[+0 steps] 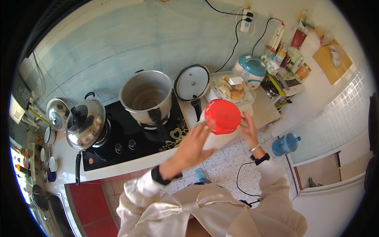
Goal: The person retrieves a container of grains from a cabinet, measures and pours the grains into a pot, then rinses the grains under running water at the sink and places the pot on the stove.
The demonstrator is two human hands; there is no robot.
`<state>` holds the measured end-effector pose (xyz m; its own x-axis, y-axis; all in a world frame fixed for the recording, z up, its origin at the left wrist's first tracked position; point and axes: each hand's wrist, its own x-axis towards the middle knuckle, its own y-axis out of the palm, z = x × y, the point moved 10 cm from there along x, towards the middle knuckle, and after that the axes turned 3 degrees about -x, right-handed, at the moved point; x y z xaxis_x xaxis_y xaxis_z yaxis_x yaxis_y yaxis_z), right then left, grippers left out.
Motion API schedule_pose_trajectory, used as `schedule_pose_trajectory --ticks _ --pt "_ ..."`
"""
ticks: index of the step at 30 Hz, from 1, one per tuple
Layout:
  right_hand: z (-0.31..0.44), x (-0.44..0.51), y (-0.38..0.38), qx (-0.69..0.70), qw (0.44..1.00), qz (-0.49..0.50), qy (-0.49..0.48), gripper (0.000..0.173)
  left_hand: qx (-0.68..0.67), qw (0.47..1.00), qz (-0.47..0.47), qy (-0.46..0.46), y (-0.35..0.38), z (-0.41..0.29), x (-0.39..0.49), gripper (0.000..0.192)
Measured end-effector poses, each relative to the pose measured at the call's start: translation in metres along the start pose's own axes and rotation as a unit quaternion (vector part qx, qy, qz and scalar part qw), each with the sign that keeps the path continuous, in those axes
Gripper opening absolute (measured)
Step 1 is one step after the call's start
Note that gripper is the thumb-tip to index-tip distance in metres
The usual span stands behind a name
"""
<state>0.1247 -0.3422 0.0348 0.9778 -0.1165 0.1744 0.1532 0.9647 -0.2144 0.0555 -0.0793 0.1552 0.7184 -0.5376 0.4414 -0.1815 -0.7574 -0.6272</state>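
In front of me, near the counter's front edge, is a round red plastic lid, which appears to top a whitish container. What lies beneath the lid is hard to make out. My left hand is at the lid's left side, its fingers apart and the fingertips overlapping the rim. On the other side, my right hand is raised close to the rim with its fingers loosely spread. Both hands are slightly blurred, and I cannot tell whether either presses on the lid.
An uncovered pressure cooker pot stands on the black gas hob; its lid leans behind. A lidded wok sits left. Beyond the red lid are a food basket and a rice cooker. A water bottle is at right.
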Motion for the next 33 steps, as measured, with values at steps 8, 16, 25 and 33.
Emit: schedule_pose_trajectory --ticks 8,16,25,33 --pt "-0.027 0.014 0.022 -0.078 0.97 0.183 -0.138 0.117 0.072 0.984 0.155 -0.044 0.077 0.078 0.109 0.118" --pt "-0.028 0.023 0.031 -0.126 0.961 0.159 -0.188 0.128 0.158 0.983 0.059 -0.075 0.08 0.08 0.114 0.114" --pt "-0.019 0.015 0.034 -0.143 0.956 0.126 -0.223 0.126 0.052 0.93 -0.301 -0.204 0.065 0.067 0.03 0.069" --pt "-0.021 0.015 0.034 -0.113 0.961 0.139 -0.212 0.118 -0.142 0.847 -0.169 -0.483 0.182 0.132 -0.073 0.032"
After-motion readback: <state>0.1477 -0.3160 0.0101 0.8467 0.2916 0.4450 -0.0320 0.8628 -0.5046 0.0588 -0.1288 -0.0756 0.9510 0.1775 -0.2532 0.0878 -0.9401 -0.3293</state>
